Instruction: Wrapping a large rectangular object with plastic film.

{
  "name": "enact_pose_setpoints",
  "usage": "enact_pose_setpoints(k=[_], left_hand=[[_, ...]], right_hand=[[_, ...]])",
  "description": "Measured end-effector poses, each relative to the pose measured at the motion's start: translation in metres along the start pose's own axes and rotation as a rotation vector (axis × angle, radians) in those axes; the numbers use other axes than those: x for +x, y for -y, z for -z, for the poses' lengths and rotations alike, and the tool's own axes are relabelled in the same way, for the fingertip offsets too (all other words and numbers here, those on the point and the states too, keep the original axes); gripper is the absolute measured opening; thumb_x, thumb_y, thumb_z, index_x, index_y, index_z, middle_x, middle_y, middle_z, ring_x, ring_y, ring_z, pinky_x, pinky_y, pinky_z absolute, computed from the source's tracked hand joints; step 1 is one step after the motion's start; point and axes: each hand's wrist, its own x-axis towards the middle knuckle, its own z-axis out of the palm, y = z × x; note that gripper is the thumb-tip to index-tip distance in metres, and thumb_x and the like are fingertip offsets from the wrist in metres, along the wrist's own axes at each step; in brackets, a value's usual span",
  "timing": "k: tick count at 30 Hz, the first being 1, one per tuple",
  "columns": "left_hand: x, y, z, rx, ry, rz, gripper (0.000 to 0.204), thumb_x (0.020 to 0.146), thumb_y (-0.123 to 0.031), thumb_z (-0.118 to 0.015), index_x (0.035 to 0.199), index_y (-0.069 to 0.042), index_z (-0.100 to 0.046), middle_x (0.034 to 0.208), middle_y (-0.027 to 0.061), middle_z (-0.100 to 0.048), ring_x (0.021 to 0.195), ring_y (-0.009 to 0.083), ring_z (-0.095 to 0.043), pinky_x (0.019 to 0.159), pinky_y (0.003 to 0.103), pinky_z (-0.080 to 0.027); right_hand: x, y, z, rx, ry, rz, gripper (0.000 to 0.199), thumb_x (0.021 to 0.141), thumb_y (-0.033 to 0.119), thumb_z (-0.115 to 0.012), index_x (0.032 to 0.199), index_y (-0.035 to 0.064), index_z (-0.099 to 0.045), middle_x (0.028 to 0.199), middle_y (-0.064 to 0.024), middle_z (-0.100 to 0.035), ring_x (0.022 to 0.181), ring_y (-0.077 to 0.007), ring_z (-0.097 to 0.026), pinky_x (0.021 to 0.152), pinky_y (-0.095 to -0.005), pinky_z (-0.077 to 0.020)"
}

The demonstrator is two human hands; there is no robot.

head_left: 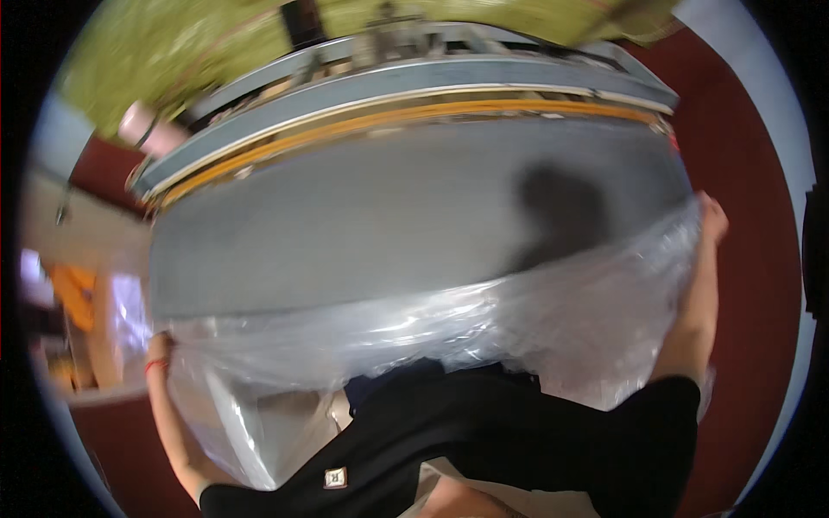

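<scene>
Left hand (159,347) and right hand (711,217), fingers closed, grip opposite edges of a clear plastic sheet (484,324) over a grey table (389,216).

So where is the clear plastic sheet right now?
In the head view the clear plastic sheet spans the near edge of the grey table, stretched between the left hand and right hand.

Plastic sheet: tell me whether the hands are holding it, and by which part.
Both hands hold the clear plastic sheet spread over the grey table: the left hand grips its left end, the right hand its right end.
</scene>
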Motion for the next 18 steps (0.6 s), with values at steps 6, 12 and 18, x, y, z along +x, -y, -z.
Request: enact_pose_setpoints(k=[6, 12, 18], left_hand=[[0.119, 0.036, 0.083, -0.934, -0.913, 0.386, 0.029, 0.081, -0.029, -0.053, 0.089, -0.002, -0.057, 0.077, 0.0099, -0.063, 0.071, 0.0234, -0.057, 0.067, 0.032, -0.044], [0.185, -0.059, 0.025, -0.769, -0.549, -0.068, 0.077, 0.076, -0.054, -0.050, 0.127, 0.000, -0.031, 0.131, 0.0224, -0.029, 0.122, 0.0297, -0.029, 0.101, 0.034, -0.022], [0.067, -0.207, 0.103, -0.229, -0.574, 0.532, 0.065, 0.078, -0.042, -0.054, 0.123, 0.002, -0.037, 0.122, 0.0185, -0.044, 0.107, 0.0289, -0.047, 0.090, 0.036, -0.037]], right_hand=[[-0.008, 0.033, -0.063, 0.022, 0.062, -0.044, 0.028, 0.070, 0.037, -0.062, 0.085, 0.0131, -0.066, 0.084, -0.0100, -0.063, 0.080, -0.0237, -0.060, 0.071, -0.0341, -0.0449], [-0.012, 0.033, -0.056, -0.329, 0.107, -0.165, 0.030, 0.071, 0.038, -0.060, 0.087, 0.0134, -0.064, 0.093, -0.0107, -0.061, 0.090, -0.0285, -0.057, 0.075, -0.0396, -0.0455], [-0.012, 0.022, -0.051, -0.445, 0.015, -0.077, 0.025, 0.081, 0.025, -0.047, 0.091, 0.0041, -0.055, 0.090, -0.0178, -0.060, 0.087, -0.0320, -0.058, 0.073, -0.0414, -0.0458]])
